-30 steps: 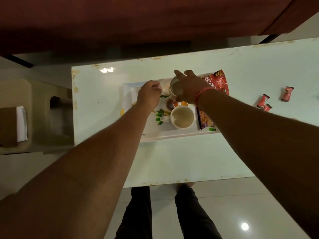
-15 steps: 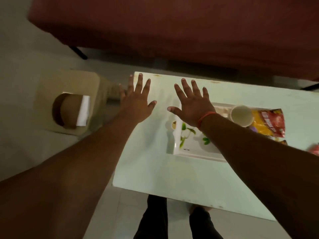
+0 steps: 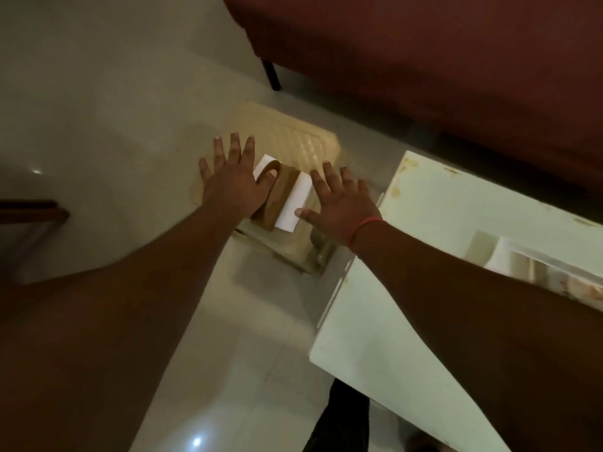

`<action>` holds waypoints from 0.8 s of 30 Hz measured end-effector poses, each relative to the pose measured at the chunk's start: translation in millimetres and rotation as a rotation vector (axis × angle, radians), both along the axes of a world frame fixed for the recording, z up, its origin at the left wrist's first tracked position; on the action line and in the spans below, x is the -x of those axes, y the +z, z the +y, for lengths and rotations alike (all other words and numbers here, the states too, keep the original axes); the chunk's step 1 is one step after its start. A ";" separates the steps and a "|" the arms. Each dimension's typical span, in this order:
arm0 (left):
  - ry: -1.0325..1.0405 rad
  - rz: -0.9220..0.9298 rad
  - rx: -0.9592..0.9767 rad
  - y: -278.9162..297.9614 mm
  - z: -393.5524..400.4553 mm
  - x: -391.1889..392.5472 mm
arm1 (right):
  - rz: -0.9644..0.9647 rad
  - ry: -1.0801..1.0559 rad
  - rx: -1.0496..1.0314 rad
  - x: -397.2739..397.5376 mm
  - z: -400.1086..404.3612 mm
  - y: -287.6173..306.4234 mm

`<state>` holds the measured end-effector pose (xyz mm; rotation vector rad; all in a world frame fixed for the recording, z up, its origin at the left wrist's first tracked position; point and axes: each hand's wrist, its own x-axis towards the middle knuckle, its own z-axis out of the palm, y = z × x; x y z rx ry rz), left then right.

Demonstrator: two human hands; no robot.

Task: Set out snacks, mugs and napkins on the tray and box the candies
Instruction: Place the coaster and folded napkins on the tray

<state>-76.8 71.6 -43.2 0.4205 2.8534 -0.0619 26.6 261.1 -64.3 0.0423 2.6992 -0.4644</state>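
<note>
Beige stool (image 3: 293, 141) beneath both hands, left (image 3: 233, 187) and right (image 3: 339, 207), fingers spread, flanking white napkins (image 3: 293, 203).

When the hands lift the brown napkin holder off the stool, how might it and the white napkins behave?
The napkin holder looks rigid and probably light. The white napkins look thin, so they would likely flop or slide out if tilted. The stool top is ribbed, so pushing may catch.

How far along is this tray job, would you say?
Partly done, it seems. The tray sits on the white table, though blur hides what it holds. In hand: the left hand and right hand, both spread open, reach over the brown napkin holder with white napkins on the beige stool. Left: napkins onto the tray. No candies are in view.
</note>
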 end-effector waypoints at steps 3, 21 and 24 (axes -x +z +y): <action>0.176 -0.178 -0.251 -12.1 -16.3 3.5 | -0.022 -0.082 0.158 20.8 -36.9 -1.9; 0.484 -0.394 -0.870 -2.1 24.3 -18.7 | -0.036 -0.987 1.065 30.3 -70.3 19.3; 0.473 -0.397 -0.901 5.2 68.3 -47.0 | 0.034 -1.026 1.106 1.4 -30.6 26.8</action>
